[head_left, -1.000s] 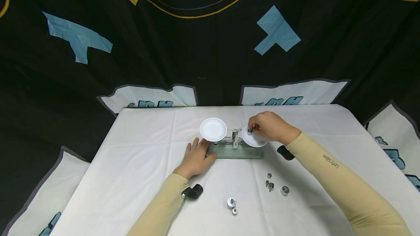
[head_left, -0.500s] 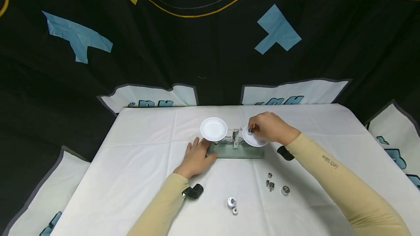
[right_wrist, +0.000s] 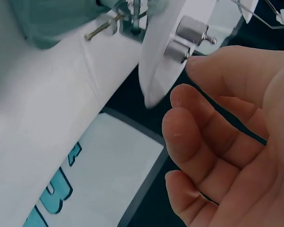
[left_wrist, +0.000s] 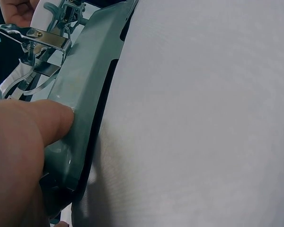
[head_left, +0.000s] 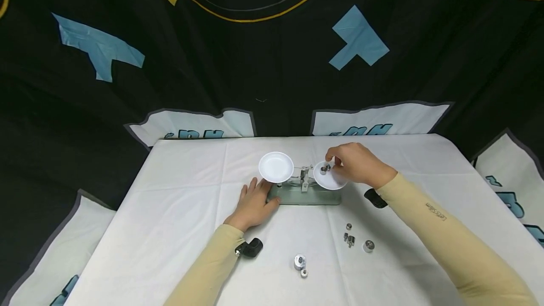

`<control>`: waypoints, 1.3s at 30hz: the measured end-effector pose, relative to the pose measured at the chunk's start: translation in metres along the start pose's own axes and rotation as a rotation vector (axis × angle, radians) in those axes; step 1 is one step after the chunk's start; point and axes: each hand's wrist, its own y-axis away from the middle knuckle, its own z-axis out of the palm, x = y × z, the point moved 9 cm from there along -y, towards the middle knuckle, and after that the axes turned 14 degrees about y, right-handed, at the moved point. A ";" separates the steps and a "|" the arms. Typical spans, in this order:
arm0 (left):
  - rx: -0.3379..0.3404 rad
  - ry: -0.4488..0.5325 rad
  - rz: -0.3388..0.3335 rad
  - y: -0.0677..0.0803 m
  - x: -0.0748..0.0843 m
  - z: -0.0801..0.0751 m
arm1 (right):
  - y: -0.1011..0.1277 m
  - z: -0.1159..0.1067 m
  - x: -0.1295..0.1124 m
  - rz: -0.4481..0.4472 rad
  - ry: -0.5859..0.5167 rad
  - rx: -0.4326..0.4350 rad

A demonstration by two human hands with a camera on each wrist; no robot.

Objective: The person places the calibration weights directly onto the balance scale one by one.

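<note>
Two metal weights (head_left: 323, 170) rest in the right pan (head_left: 327, 184) of a balance (head_left: 303, 197) near the far edge of the counter (head_left: 182, 192); the right hand (head_left: 359, 163), fingers parted, grips nothing; the left hand (head_left: 253, 204), fingers extended, touches the balance; other weights (head_left: 369, 246) remain off it.

upside-down print (head_left: 436, 211) on right sleeve (head_left: 467, 244) — "let's slim"

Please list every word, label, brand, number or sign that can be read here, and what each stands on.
"Let's Slim": likely reading, on the right sleeve; small and upside down in the head view.
Blue letters on the backdrop: large but turned and cut off; no word can be made out.
Weights: any markings are too small to read.
Balance: no readable text.
</note>
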 end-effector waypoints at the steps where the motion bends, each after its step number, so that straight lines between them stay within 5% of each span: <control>1: 0.000 0.002 -0.001 0.000 0.000 0.000 | 0.002 -0.001 0.002 0.004 0.007 0.005; 13: -0.002 -0.003 -0.008 0.001 0.000 -0.002 | 0.051 -0.021 0.042 0.133 0.033 0.037; 21: -0.011 -0.003 -0.013 0.000 -0.001 -0.001 | 0.089 -0.014 0.053 0.186 0.038 0.002; 39: -0.017 -0.003 -0.007 -0.001 -0.002 0.001 | 0.130 0.032 0.020 0.104 -0.062 -0.036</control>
